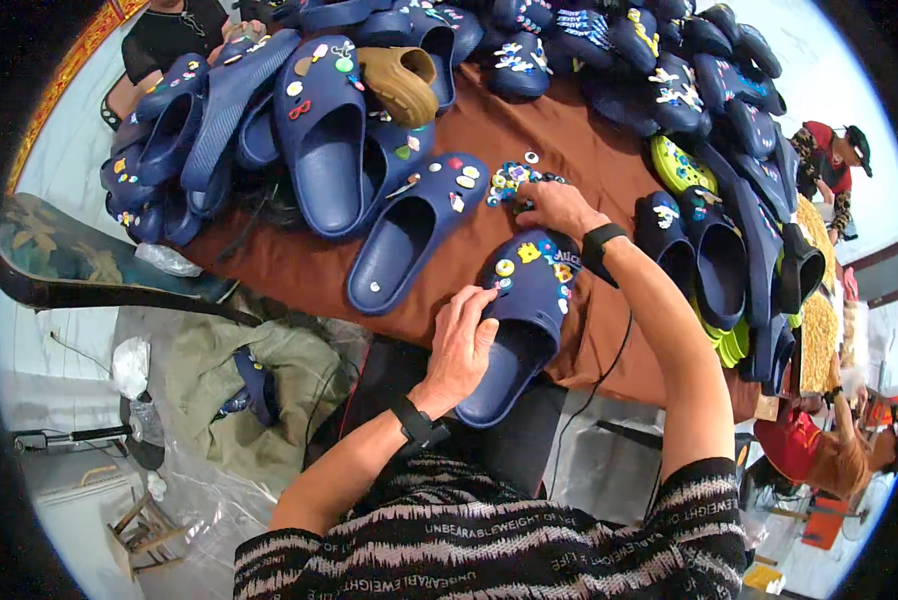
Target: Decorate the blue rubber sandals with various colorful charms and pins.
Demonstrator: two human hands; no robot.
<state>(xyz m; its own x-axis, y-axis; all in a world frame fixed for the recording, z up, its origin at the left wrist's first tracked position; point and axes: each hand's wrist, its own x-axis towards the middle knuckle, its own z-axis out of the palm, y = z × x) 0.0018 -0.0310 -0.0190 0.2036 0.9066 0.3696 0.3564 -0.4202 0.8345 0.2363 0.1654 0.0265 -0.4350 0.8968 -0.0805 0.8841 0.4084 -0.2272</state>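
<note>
A navy slip-on clog (522, 340) with yellow and white charms on its upper lies at the table's front edge, toe pointing away from me. My left hand (461, 338) is closed on the left side of its upper, fingertips by the charms and thumb near the opening. Beyond the toe, my right hand (559, 208) reaches into a small pile of loose, mostly blue and white charms (514, 180). Its fingers are bent together, and whatever they pinch is hidden. Left of the pile rests another navy clog (409, 235), decorated with several charms.
Brown cloth (479, 120) covers the table. Navy clogs (324, 140) crowd its left side, with one brown clog (399, 85) among them. More clogs (719, 250) line the right, near a lime-green clog (681, 165). A dark chair (99, 250) stands left; other people (819, 440) are at right.
</note>
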